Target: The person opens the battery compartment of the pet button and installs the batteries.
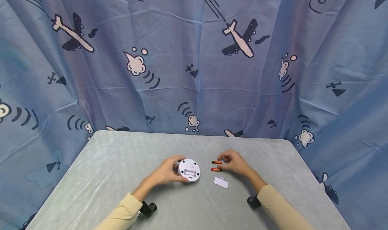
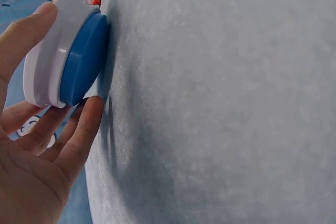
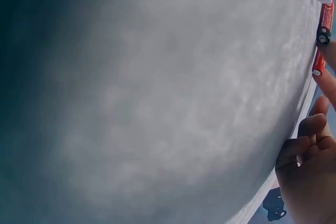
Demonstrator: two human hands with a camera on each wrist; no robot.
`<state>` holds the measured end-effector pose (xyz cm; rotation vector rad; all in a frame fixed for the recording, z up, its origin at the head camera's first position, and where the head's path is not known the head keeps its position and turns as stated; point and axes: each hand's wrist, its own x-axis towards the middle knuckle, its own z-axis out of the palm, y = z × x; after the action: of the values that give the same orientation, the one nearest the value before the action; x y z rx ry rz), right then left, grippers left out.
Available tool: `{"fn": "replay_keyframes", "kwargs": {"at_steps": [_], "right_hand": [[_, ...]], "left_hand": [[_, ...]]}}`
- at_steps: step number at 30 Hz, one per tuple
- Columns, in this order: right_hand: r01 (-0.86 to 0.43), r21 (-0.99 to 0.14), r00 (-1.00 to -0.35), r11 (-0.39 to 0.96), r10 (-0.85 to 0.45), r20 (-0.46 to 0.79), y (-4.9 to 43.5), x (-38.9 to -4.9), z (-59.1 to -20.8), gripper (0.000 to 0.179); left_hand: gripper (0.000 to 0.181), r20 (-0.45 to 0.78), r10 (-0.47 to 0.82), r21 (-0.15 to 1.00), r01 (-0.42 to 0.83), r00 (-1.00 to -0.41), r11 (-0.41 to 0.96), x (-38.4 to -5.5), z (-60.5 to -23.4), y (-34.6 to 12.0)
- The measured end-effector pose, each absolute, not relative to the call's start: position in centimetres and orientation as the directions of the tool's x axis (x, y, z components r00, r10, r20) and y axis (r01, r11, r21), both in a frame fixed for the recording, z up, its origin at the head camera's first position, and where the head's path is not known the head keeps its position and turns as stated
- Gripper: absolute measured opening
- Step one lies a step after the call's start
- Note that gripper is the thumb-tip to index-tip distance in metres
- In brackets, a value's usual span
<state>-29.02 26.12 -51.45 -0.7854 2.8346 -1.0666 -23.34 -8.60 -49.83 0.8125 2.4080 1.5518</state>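
Observation:
My left hand (image 1: pixel 166 171) holds a round white-and-blue device (image 1: pixel 189 170) by its rim, thumb on the near side and fingers on the far side. Its white underside faces up, showing small speaker holes, dark feet and an uncovered battery compartment without batteries. The left wrist view shows its blue domed side (image 2: pixel 84 59) turned down toward the table. Two red-and-black batteries lie side by side, an upper battery (image 1: pixel 216 162) and a lower battery (image 1: pixel 216 169). At their right ends is my right hand (image 1: pixel 235 162), thumb and index finger apart; the exact contact cannot be made out.
A small white battery cover (image 1: pixel 221 182) lies on the grey table (image 1: pixel 151 145), nearer me than the batteries. Behind the table hangs a blue curtain (image 1: pixel 169 71) printed with airplanes. Black wrist mounts (image 1: pixel 148 209) sit below both sleeves.

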Motion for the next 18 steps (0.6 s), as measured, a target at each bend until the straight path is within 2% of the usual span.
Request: {"fn": "replay_keyframes", "kwargs": {"at_steps": [8,18], "right_hand": [[-0.445,-0.625,-0.881,0.641,-0.44,0.175,26.0,-28.86,-51.18,0.011],[-0.402,-0.661,-0.898,0.634,-0.416,0.147,26.18,-28.62,-51.01,0.009]], "left_hand": [[0.082,0.146,0.513,0.866,0.36,-0.846,0.346,-23.47,-50.29,-9.01],[0.082,0.165,0.525,0.846,0.393,-0.835,0.361,-23.54,-50.34,-9.22]]}}
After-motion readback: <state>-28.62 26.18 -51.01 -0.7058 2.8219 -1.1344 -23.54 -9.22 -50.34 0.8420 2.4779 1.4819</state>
